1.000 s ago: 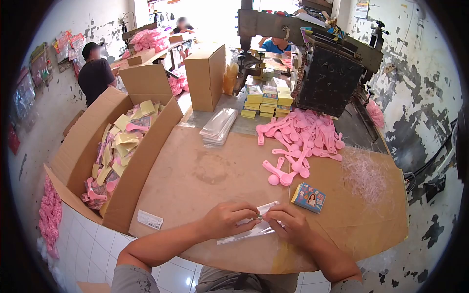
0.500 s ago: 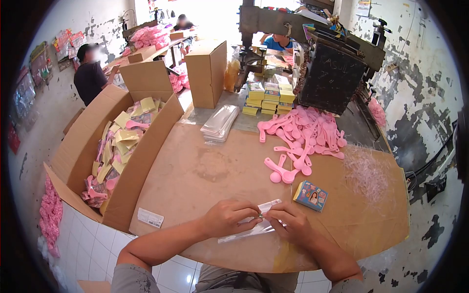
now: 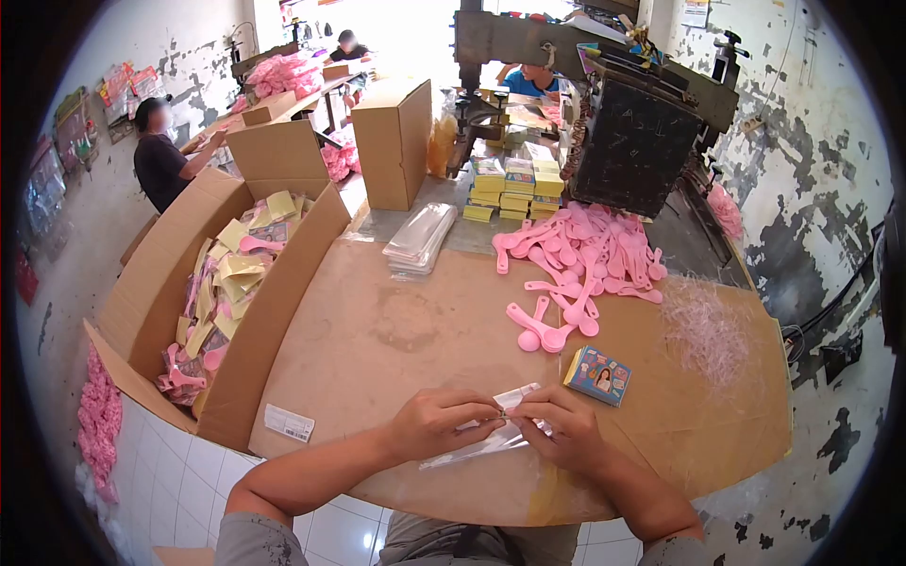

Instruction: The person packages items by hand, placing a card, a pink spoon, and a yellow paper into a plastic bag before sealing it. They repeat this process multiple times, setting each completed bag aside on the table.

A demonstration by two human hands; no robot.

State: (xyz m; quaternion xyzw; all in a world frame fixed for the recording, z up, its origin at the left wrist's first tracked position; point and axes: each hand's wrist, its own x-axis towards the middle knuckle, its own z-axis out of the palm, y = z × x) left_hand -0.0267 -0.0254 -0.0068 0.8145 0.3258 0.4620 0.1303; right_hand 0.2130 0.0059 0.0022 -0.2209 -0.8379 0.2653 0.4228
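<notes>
My left hand (image 3: 444, 422) and my right hand (image 3: 559, 426) meet fingertip to fingertip over the near part of the cardboard-covered table (image 3: 415, 321). Both pinch at one spot, where a tiny dark thing shows that is too small to name. Under them lies a clear plastic bag (image 3: 462, 458), partly hidden by the fingers. Just beyond my right hand is a stack of printed cards (image 3: 597, 375) with a blue top card. Farther back spreads a pile of pink plastic measuring spoons (image 3: 590, 255).
A big open carton (image 3: 274, 330) of packed spoons and cards stands at left. Clear bags (image 3: 421, 241) lie stacked near a closed box (image 3: 391, 146). Card stacks (image 3: 517, 186) sit beside a black machine (image 3: 634, 141). Plastic shreds (image 3: 708, 330) lie at right. Several people work behind.
Both hands stay pinched at nearly the same spot above the plastic bag. The view has shifted slightly. The person at far left has raised a forearm over the back table.
</notes>
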